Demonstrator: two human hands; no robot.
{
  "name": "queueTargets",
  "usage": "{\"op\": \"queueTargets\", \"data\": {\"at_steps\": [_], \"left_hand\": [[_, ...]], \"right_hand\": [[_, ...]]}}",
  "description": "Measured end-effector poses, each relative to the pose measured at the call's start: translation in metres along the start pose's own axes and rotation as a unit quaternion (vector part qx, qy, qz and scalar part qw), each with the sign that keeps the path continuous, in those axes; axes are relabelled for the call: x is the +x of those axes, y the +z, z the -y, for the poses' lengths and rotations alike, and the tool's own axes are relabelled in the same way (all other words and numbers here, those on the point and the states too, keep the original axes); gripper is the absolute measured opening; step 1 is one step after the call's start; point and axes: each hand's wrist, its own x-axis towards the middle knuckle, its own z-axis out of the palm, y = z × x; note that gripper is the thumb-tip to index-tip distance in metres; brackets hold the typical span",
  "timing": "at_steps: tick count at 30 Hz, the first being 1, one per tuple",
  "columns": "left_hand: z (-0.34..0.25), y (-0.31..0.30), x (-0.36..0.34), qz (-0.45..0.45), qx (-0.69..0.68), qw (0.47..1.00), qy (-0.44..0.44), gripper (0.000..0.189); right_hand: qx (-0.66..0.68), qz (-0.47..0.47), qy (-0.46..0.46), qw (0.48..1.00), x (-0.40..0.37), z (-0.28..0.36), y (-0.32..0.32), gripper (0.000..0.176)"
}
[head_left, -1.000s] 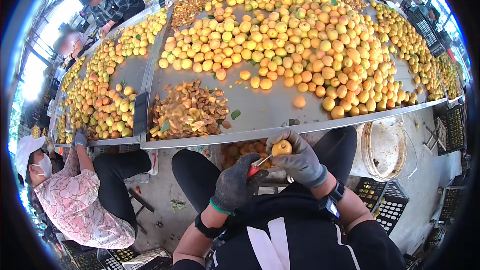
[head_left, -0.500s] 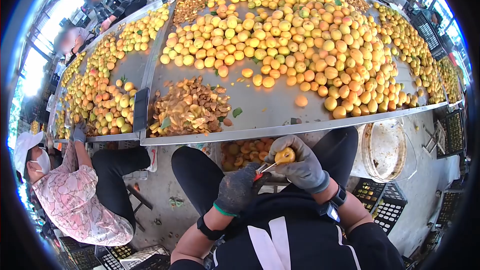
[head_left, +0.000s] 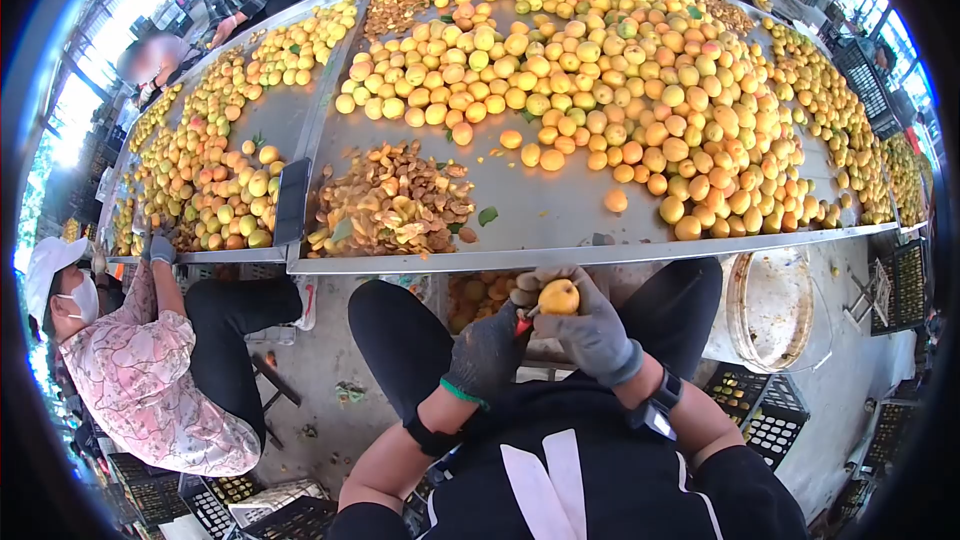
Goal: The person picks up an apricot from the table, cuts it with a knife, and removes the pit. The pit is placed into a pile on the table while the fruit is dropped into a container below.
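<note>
In front of my lap, my right hand [head_left: 598,335], in a grey glove, grips a yellow apricot [head_left: 559,297] between thumb and fingers. My left hand [head_left: 486,350], wearing a darker glove with a green cuff, is closed round a red-handled tool [head_left: 523,324]. The tool's thin metal shaft points at the lower side of the apricot, and its tip is hidden there. Both hands are close together over my knees. Below and behind them, apricot halves [head_left: 472,298] lie in a container, partly covered by my left hand.
A metal-topped table [head_left: 520,230] with a raised rim spans the front, bearing many whole apricots [head_left: 680,125] and a heap of brown-orange pieces [head_left: 390,205]. A phone [head_left: 291,202] leans on the divider. A white bucket [head_left: 768,310] and crates [head_left: 775,425] stand right; a masked co-worker [head_left: 150,370] sits left.
My right hand has turned the apricot, so its unbroken round side now shows instead of the opening. The hands have come closer together, and less of the metal shaft shows. The view has shifted slightly.
</note>
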Motion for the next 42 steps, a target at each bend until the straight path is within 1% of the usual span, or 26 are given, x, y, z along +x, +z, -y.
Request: {"op": "queueTargets", "data": {"at_steps": [1, 3, 4, 5, 7, 9, 11, 13, 14, 15, 17, 19, 21, 22, 24, 25, 26, 27, 29, 30, 31, 33, 34, 36, 40, 42], "left_hand": [[0.000, 0.003, 0.000, -0.001, -0.001, 1.000, 0.002, 0.022], [-0.001, 0.006, 0.001, -0.012, -0.047, 0.999, -0.016, 0.024], [-0.003, 0.006, 0.001, -0.013, -0.048, 0.999, -0.015, 0.024], [-0.005, 0.005, -0.001, -0.012, -0.037, 0.999, -0.024, 0.024], [-0.006, 0.003, -0.003, -0.011, -0.027, 0.999, -0.037, 0.024], [-0.003, -0.005, 0.000, -0.024, -0.017, 1.000, 0.011, 0.025], [0.003, -0.009, 0.005, -0.008, 0.002, 1.000, 0.005, 0.024], [0.006, -0.004, 0.008, 0.008, 0.018, 1.000, 0.004, 0.024], [0.004, 0.005, 0.006, 0.002, -0.058, 0.998, -0.004, 0.024], [0.000, 0.011, 0.005, -0.004, -0.135, 0.991, -0.012, 0.025], [-0.005, 0.017, 0.005, 0.000, -0.180, 0.983, -0.021, 0.024], [-0.006, 0.013, 0.007, 0.003, -0.223, 0.974, -0.030, 0.024], [0.000, -0.001, 0.014, 0.044, -0.126, 0.990, -0.036, 0.025], [0.002, -0.006, 0.017, 0.041, -0.125, 0.991, -0.037, 0.025], [0.006, -0.012, 0.020, 0.044, -0.082, 0.995, -0.017, 0.031], [0.009, -0.004, 0.018, 0.045, -0.082, 0.995, -0.017, 0.031], [0.012, 0.011, 0.015, 0.017, -0.131, 0.991, 0.000, 0.031], [0.013, 0.021, 0.013, -0.012, -0.179, 0.984, 0.017, 0.031], [0.007, 0.028, 0.013, -0.018, -0.147, 0.989, 0.003, 0.030], [0.006, 0.030, 0.012, -0.024, -0.114, 0.993, -0.011, 0.029], [0.008, 0.028, 0.014, -0.024, -0.114, 0.993, -0.011, 0.029], [0.013, 0.023, 0.015, -0.016, 0.018, 0.999, -0.027, 0.027], [0.017, 0.019, 0.016, -0.017, 0.018, 0.999, -0.026, 0.027], [0.022, 0.015, 0.017, -0.059, 0.061, 0.995, 0.048, 0.030], [0.023, 0.015, 0.020, -0.083, 0.071, 0.991, 0.082, 0.033], [0.017, 0.011, 0.021, -0.070, 0.063, 0.992, 0.079, 0.033]], "right_hand": [[-0.002, 0.000, -0.002, 1.000, 0.002, 0.001, -0.005, 0.043], [-0.205, -0.010, 0.017, 0.979, 0.006, 0.004, -0.012, 0.042], [-0.103, 0.035, -0.004, 0.994, 0.006, 0.001, -0.010, 0.035], [-0.105, 0.035, -0.003, 0.994, 0.005, -0.005, -0.007, 0.035], [0.100, 0.027, 0.003, 0.995, 0.000, -0.019, -0.002, 0.030], [0.107, 0.056, -0.009, 0.993, 0.003, -0.019, -0.003, 0.031], [-0.090, 0.037, -0.029, 0.995, 0.005, -0.015, -0.005, 0.036], [-0.136, 0.037, -0.047, 0.989, 0.005, -0.009, -0.005, 0.039], [-0.181, 0.033, -0.063, 0.981, 0.006, -0.006, -0.005, 0.042], [-0.183, 0.034, -0.063, 0.981, 0.007, -0.010, -0.005, 0.042], [-0.024, 0.004, -0.079, 0.997, 0.008, -0.020, -0.004, 0.042], [-0.044, 0.014, -0.063, 0.997, 0.010, -0.014, -0.007, 0.041], [-0.117, 0.009, -0.006, 0.993, 0.014, -0.015, -0.019, 0.041], [-0.186, -0.021, 0.002, 0.982, 0.015, -0.008, -0.016, 0.041], [-0.194, -0.026, 0.001, 0.981, 0.019, -0.003, -0.022, 0.040], [-0.201, -0.037, -0.002, 0.979, 0.020, -0.003, -0.025, 0.039], [-0.213, -0.026, -0.033, 0.976, 0.019, -0.005, -0.024, 0.037], [-0.213, -0.026, -0.033, 0.976, 0.018, -0.012, -0.019, 0.037], [-0.003, -0.095, -0.061, 0.994, 0.017, -0.028, -0.009, 0.038], [0.018, -0.080, -0.062, 0.995, 0.017, -0.032, -0.012, 0.040], [0.018, -0.080, -0.061, 0.995, 0.017, -0.033, -0.016, 0.040], [0.007, -0.046, -0.033, 0.998, 0.015, -0.032, -0.021, 0.038], [0.007, -0.045, -0.034, 0.998, 0.015, -0.032, -0.026, 0.038], [-0.046, -0.014, -0.011, 0.999, 0.015, -0.033, -0.035, 0.038], [-0.053, -0.023, -0.005, 0.998, 0.012, -0.025, -0.034, 0.036], [-0.047, 0.004, -0.033, 0.998, 0.013, -0.023, -0.032, 0.035]]}}
